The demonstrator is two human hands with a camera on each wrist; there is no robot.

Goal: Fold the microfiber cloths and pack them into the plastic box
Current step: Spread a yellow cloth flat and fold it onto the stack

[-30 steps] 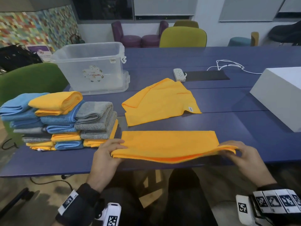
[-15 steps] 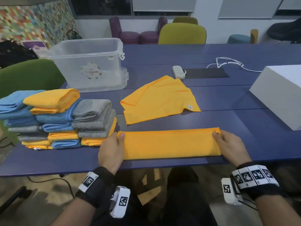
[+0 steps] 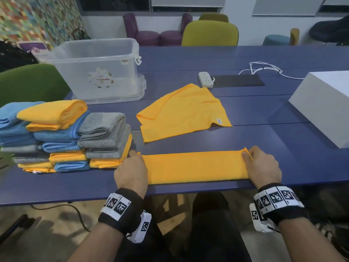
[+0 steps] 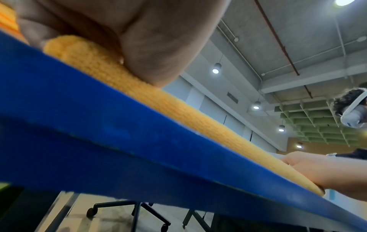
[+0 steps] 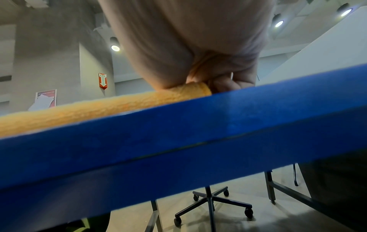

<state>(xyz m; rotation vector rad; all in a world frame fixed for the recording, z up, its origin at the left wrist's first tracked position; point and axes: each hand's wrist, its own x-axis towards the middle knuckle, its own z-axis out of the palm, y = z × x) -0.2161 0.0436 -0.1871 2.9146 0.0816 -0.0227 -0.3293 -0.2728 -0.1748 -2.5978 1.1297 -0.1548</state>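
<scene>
An orange microfiber cloth (image 3: pixel 196 167), folded into a long narrow strip, lies flat along the near edge of the blue table (image 3: pixel 75 188). My left hand (image 3: pixel 132 167) holds its left end with curled fingers. My right hand (image 3: pixel 262 165) pinches the right end, and a bit of the corner sticks up by the thumb. In the right wrist view, the fingers (image 5: pixel 224 81) curl round the cloth end (image 5: pixel 194 87). A second orange cloth (image 3: pixel 181 112) lies loosely spread behind. The clear plastic box (image 3: pixel 98 69) stands empty at the back left.
A stack of folded blue, grey and orange cloths (image 3: pixel 62 137) sits just left of my left hand. A white box (image 3: pixel 324 103) stands at the right. A power strip (image 3: pixel 205 79), a black mat (image 3: pixel 238 80) and a white cable lie farther back. Chairs surround the table.
One second ago both hands held the cloth's near edge lifted. They have folded it over away from me, and it now lies flat as a narrower strip.
</scene>
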